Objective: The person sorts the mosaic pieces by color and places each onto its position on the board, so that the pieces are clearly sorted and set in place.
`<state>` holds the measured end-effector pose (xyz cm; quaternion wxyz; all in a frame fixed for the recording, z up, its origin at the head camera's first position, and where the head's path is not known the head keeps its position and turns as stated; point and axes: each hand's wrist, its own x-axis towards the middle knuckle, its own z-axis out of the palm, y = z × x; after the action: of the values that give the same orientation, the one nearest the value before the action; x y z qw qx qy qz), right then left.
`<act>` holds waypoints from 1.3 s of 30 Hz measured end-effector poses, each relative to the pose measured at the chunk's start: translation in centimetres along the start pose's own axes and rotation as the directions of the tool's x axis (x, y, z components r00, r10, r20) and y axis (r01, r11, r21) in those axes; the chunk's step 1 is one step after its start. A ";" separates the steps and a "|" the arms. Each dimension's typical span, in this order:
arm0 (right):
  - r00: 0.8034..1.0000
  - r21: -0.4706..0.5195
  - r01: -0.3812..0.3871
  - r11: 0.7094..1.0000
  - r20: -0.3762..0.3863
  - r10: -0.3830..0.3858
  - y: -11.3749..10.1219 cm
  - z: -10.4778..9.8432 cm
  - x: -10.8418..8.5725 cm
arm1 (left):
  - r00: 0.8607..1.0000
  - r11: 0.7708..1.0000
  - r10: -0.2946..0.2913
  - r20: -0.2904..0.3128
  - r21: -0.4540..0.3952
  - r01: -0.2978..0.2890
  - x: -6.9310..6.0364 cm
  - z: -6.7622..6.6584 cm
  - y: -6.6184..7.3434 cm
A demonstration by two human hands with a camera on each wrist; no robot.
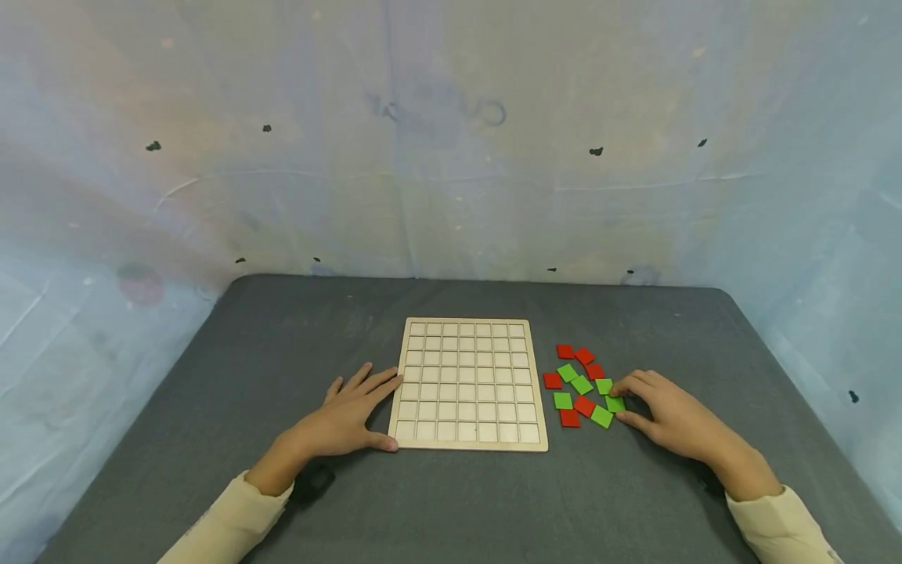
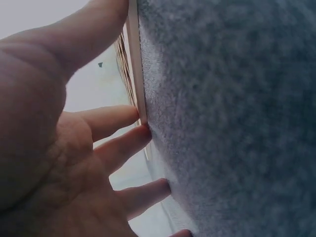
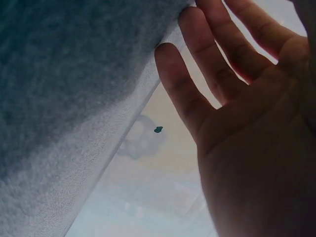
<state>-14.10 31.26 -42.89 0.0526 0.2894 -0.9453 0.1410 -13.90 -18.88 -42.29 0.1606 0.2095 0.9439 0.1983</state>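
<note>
Wooden board (image 1: 468,382): left hand (image 1: 343,419) spread at its edge, grip apart. Right hand (image 1: 672,417) partly hides green tile (image 1: 614,404); whether grip pinches it, cannot tell.

The board (image 1: 467,386) looks smooth and wooden, the tabletop (image 1: 493,501) matt cloth.

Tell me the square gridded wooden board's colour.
Pale beige; the board shows best in the head view.

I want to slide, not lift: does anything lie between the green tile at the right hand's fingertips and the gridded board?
Yes: between the green tile and gridded board lie a red tile and, closer to the board, another green tile.
</note>
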 end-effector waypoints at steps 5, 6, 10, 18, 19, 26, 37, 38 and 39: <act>1.000 0.016 0.018 1.000 -0.006 -0.018 0.1 0.1 0.1 | 0.999 0.999 -0.019 -0.027 0.026 0.019 0.0 -0.1 0.2; 1.000 0.022 0.028 0.999 -0.009 -0.027 0.1 0.1 0.1 | 0.999 0.999 -0.020 -0.031 0.028 0.021 0.0 -0.2 0.2; 0.998 0.059 0.066 0.996 -0.018 -0.065 0.3 0.0 0.1 | 0.999 0.999 -0.017 -0.048 0.030 0.019 -0.1 -0.4 0.3; 0.997 0.103 0.074 0.992 0.013 -0.075 0.8 0.0 0.0 | 0.998 0.999 0.000 -0.069 0.052 0.004 -0.2 -0.5 0.5; 0.997 0.108 0.071 0.992 0.019 -0.073 0.9 0.0 0.0 | 0.998 0.999 -0.002 -0.067 0.052 0.005 -0.2 -0.5 0.5; 0.997 0.114 0.052 0.992 0.043 -0.057 0.7 -0.3 -0.2 | 0.998 0.999 -0.016 -0.068 0.034 0.018 -0.2 -0.2 0.9; 0.998 0.114 0.026 0.993 0.062 -0.033 0.5 -0.4 -0.3 | 0.998 0.999 -0.040 -0.040 0.016 0.041 0.0 -0.2 0.9; 0.997 0.120 0.020 0.993 0.067 -0.028 0.5 -0.4 -0.4 | 0.998 0.999 -0.043 -0.040 0.016 0.044 0.0 -0.2 1.0; 0.997 0.124 0.014 0.992 0.074 -0.023 0.6 -0.4 -0.4 | 0.998 0.999 -0.046 -0.041 0.018 0.047 0.0 -0.2 1.1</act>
<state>-14.11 32.01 -42.70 0.0003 0.3059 -0.9334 0.1875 -13.59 -18.07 -41.67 0.1441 0.1851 0.9534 0.1897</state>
